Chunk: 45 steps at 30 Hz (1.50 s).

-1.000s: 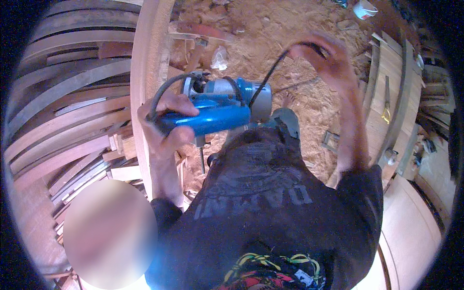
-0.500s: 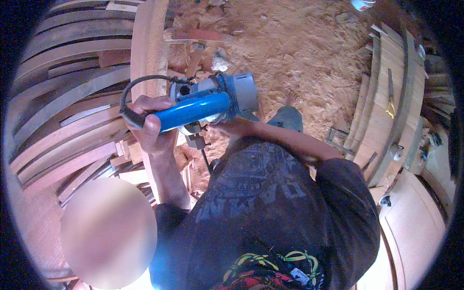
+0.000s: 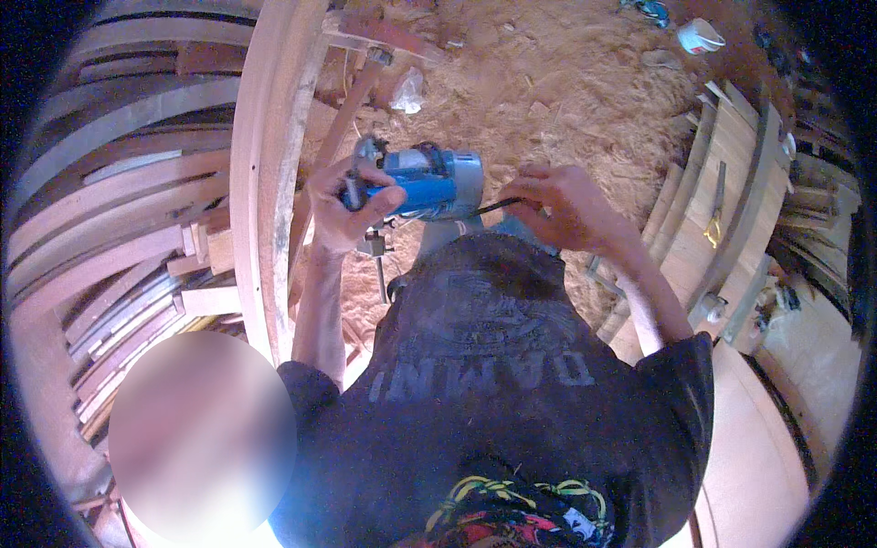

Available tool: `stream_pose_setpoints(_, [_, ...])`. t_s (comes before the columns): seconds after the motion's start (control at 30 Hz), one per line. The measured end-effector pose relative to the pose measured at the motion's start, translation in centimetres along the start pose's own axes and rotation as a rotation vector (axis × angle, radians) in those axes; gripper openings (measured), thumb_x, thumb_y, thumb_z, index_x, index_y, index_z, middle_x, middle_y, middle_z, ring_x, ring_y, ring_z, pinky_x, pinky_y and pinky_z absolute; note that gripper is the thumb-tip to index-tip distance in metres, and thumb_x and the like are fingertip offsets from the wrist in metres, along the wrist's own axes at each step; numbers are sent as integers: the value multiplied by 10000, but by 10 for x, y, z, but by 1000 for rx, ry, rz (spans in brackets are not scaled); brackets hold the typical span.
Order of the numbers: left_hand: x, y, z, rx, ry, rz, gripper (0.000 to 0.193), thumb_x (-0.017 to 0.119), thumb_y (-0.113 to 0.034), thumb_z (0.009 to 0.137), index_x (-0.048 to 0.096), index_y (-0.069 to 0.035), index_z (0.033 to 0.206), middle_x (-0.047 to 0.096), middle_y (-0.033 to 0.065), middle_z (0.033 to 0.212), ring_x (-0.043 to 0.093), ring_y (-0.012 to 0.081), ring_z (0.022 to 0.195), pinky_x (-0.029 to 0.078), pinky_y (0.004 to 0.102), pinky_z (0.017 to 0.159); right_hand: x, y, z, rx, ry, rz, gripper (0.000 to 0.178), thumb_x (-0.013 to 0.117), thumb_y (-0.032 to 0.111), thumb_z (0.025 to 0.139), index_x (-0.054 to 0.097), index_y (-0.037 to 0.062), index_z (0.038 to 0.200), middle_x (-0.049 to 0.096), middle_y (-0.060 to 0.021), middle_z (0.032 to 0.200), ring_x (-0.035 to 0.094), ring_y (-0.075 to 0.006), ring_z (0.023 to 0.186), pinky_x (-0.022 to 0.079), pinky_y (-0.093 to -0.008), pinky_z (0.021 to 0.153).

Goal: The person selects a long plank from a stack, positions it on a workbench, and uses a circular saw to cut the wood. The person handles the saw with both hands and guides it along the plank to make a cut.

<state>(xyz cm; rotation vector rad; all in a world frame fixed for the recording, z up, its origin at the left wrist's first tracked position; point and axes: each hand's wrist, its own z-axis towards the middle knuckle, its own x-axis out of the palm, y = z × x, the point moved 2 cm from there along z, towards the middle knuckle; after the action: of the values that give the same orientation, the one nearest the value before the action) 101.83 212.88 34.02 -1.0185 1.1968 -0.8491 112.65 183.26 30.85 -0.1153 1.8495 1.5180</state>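
Observation:
My left hand (image 3: pixel 358 203) is closed around the handle of a blue and grey corded power tool (image 3: pixel 425 187), which lies on its side in the air in front of my body. A metal bracket (image 3: pixel 373 245) with a thin rod hangs from its underside. Its exact kind I cannot make out. To the right of the tool, my right hand (image 3: pixel 562 205) pinches a black cord (image 3: pixel 500 206) between thumb and fingers. The cord runs left toward the tool's grey motor end; where it joins is hidden.
A long wooden beam (image 3: pixel 265 173) stands just left of the tool. Stacked boards (image 3: pixel 128 187) fill the left side. More planks (image 3: pixel 699 219) lie at right, with a yellow-handled tool (image 3: pixel 713 230) on them. Wood shavings (image 3: pixel 521 110) cover the floor. A white bucket (image 3: pixel 701 36) stands far right.
My right hand has come out from below the tool to its right and now holds the black cord. The tool has shifted slightly and turned in my left hand.

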Motion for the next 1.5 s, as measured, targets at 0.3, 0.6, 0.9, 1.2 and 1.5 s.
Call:
stream_pose_setpoints(0.3, [28, -41, -3, 161, 407, 22, 422, 1026, -338, 618, 733, -105, 811, 693, 20, 775, 651, 182, 715, 465, 336, 634, -116, -4, 3, -331, -672, -724, 311, 733, 110, 864, 755, 114, 1174, 737, -90, 1161, 675, -299, 1112, 516, -394, 914])
stream_pose_setpoints(0.6, [62, -74, 15, 369, 557, 52, 430, 1017, -360, 628, 710, -100, 780, 693, 33, 758, 672, 221, 711, 472, 355, 634, -94, 4, 70, -83, -651, 559, 527, 405, 485, 1112, 684, 82, 1306, 756, -160, 1037, 744, -281, 902, 600, -410, 863])
stream_pose_setpoints(0.9, [97, -74, 15, 314, 647, -55, 446, 1001, -395, 648, 688, -98, 761, 680, 37, 745, 671, 222, 696, 485, 346, 631, -52, 16, 83, 134, -159, 755, 618, 368, 613, 1096, 617, 111, 1358, 688, -88, 784, 694, -195, 655, 597, -352, 630])
stream_pose_setpoints(1.2, [101, -71, 24, 270, 624, -17, 460, 999, -409, 648, 683, -95, 761, 668, 42, 719, 669, 230, 674, 485, 347, 622, -43, -3, 98, 63, -345, 775, 588, 369, 568, 1117, 653, 68, 1240, 638, -75, 741, 669, -181, 636, 567, -333, 577])
stream_pose_setpoints(1.5, [100, -71, 36, 227, 631, 63, 467, 1006, -406, 629, 689, -84, 747, 683, 48, 723, 669, 238, 675, 483, 344, 634, -23, -42, 127, -275, -38, 388, 412, 537, 430, 1087, 668, 65, 1224, 712, -121, 958, 698, -227, 860, 576, -378, 795])
